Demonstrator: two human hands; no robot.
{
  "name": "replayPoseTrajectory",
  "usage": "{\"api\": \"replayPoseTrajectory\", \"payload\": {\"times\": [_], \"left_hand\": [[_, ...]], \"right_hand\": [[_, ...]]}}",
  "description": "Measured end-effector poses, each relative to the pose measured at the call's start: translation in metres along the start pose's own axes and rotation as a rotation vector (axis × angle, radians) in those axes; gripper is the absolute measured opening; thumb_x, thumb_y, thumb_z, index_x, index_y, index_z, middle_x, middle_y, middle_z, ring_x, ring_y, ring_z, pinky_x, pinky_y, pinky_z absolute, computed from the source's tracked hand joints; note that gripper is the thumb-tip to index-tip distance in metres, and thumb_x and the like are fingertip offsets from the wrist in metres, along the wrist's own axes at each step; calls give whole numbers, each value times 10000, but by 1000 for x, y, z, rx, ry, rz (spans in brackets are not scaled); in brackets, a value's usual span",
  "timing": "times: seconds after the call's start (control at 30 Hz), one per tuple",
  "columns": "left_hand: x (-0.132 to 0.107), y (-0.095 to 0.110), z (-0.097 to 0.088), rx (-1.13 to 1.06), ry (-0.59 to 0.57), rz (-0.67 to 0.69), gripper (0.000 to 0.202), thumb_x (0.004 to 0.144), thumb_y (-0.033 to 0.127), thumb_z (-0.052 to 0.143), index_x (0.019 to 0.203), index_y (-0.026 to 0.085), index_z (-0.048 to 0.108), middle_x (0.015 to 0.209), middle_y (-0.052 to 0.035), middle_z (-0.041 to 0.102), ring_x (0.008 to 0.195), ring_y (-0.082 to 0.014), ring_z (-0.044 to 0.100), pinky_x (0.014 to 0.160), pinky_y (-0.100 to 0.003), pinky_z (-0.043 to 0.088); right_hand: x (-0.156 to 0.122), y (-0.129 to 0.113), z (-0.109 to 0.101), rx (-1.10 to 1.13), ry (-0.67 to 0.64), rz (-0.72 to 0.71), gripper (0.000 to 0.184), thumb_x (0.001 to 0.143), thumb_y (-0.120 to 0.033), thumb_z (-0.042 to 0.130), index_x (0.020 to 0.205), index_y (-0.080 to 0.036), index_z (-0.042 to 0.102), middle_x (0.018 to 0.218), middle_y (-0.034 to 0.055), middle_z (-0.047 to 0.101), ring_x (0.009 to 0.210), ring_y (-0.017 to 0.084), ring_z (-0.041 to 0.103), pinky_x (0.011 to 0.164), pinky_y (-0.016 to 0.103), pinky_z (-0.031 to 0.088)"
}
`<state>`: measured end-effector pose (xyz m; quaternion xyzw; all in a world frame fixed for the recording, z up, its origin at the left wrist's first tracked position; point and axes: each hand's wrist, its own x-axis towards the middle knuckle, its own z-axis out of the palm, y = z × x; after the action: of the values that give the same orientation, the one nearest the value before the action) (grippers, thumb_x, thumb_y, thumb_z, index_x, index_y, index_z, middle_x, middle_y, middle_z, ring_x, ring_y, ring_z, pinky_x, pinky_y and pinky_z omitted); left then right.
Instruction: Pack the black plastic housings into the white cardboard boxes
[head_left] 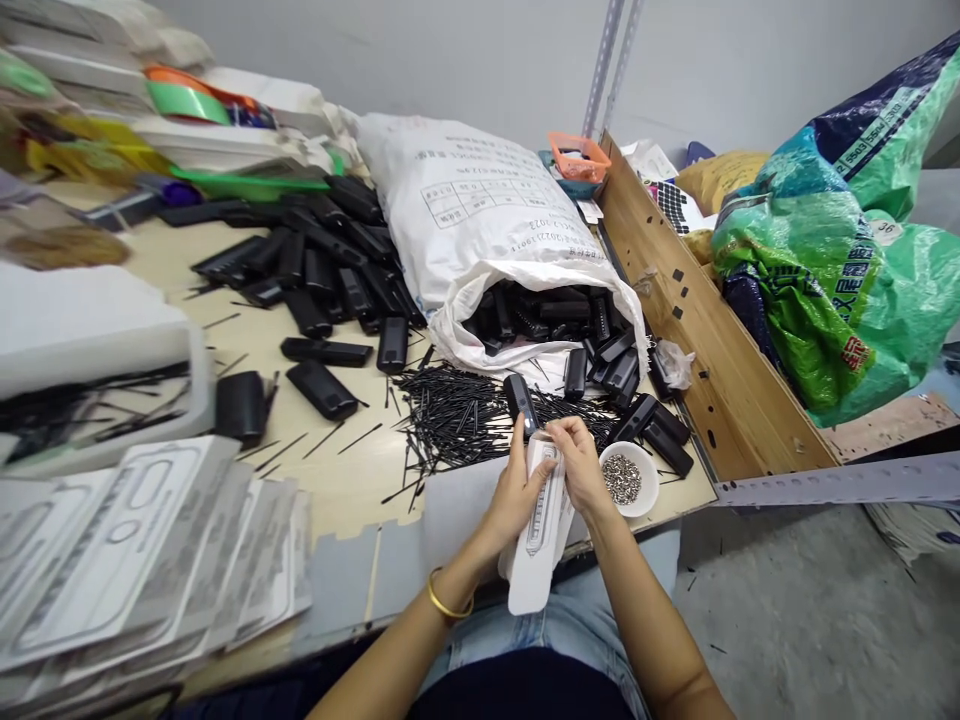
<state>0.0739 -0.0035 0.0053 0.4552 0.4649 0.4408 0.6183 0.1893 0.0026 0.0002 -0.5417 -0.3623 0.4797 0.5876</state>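
My left hand point(514, 500) is closed around a white flat carton point(534, 585) with a line drawing printed on it, tilted over my lap at the table's front edge. My right hand point(577, 465) pinches near the carton's upper end, fingers bent inward. Just beyond that end, a black plastic case point(519, 400) points away from me, close to my left fingertips; whether it is gripped or partly inside the carton, I cannot tell. Many thin black sticks point(457, 415) lie in a heap past my hands. Right of my right hand, a white bowl point(649, 488) holds small metal parts.
A white woven sack point(450, 200) spills black cases onto the table. More black cases point(330, 390) are piled left of it. Printed cartons point(135, 540) are stacked front left beside a translucent bin point(199, 375). A wooden board point(720, 390) and green plastic bags point(810, 300) stand on the right.
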Motion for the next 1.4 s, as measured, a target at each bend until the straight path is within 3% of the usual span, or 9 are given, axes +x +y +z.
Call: {"api": "replayPoseTrajectory", "payload": {"times": [0.27, 0.4, 0.53, 0.67, 0.77, 0.9, 1.17, 1.3, 1.4], "left_hand": [[2, 7, -6, 24, -104, -160, 797, 808, 397, 602, 1466, 210, 194, 1089, -112, 667, 1022, -249, 615, 943, -390, 423], [-4, 9, -20, -99, -198, -172, 692, 846, 408, 542, 1453, 257, 245, 1174, -138, 620, 1034, -265, 609, 907, -425, 455], [-13, 11, -31, 97, -418, 309, 610, 708, 294, 716, 1283, 270, 512, 1424, -155, 391, 1324, -344, 354, 1065, -541, 282], [-13, 23, -42, 385, -161, 688, 456, 612, 274, 788, 1026, 226, 602, 1230, -122, 540, 1244, -320, 442, 1095, -557, 218], [-7, 33, -58, 549, 54, 537, 535, 663, 350, 741, 1115, 190, 502, 1085, -94, 576, 1037, -266, 570, 939, -459, 437], [5, 29, -71, 784, 89, 316, 579, 751, 405, 620, 1224, 148, 404, 1121, -122, 553, 1017, -268, 575, 856, -412, 483], [15, 23, -81, 1200, 41, 121, 602, 761, 491, 574, 1255, 165, 468, 1117, -122, 554, 955, -289, 589, 770, -390, 485], [18, 24, -61, 1061, -216, 270, 550, 728, 392, 631, 1224, 187, 512, 1113, -96, 592, 984, -268, 592, 828, -382, 482], [16, 18, -56, 899, -217, 295, 546, 730, 384, 640, 1217, 182, 496, 1162, -99, 593, 1067, -262, 571, 908, -396, 462]], "right_hand": [[-36, 6, -4, -150, -18, -83, 198, 871, -361, 523, 966, -198, 581, 1027, 52, 627, 997, 171, 576, 918, 325, 437], [-29, 3, -21, -133, 45, -16, 217, 818, -355, 586, 974, -209, 552, 935, 30, 624, 857, 165, 595, 782, 303, 483], [-4, -2, -9, 63, 150, 62, 223, 821, -402, 549, 937, -218, 499, 789, 1, 614, 691, 150, 589, 646, 286, 486], [3, -5, 30, -214, -204, 11, 191, 879, -377, 447, 917, -204, 518, 865, 38, 622, 803, 174, 597, 722, 308, 492], [15, 3, 46, -801, -157, -161, 246, 866, -310, 500, 1063, -167, 532, 1103, 121, 575, 1041, 231, 533, 911, 395, 424], [52, 23, 35, -1296, -121, -163, 394, 799, -165, 576, 1185, -129, 509, 1126, 174, 575, 1093, 275, 510, 962, 464, 374], [65, -43, -59, -535, -223, -340, 377, 819, -241, 579, 1193, -228, 535, 1161, 57, 606, 1048, 195, 573, 929, 384, 452], [35, -71, -45, -769, -645, -477, 259, 824, -170, 577, 1055, -256, 658, 1098, 33, 646, 1084, 189, 542, 991, 390, 404], [38, -56, -21, -833, -608, -473, 256, 908, -207, 465, 1111, -235, 618, 1108, 43, 637, 1047, 163, 560, 924, 336, 445]]}}
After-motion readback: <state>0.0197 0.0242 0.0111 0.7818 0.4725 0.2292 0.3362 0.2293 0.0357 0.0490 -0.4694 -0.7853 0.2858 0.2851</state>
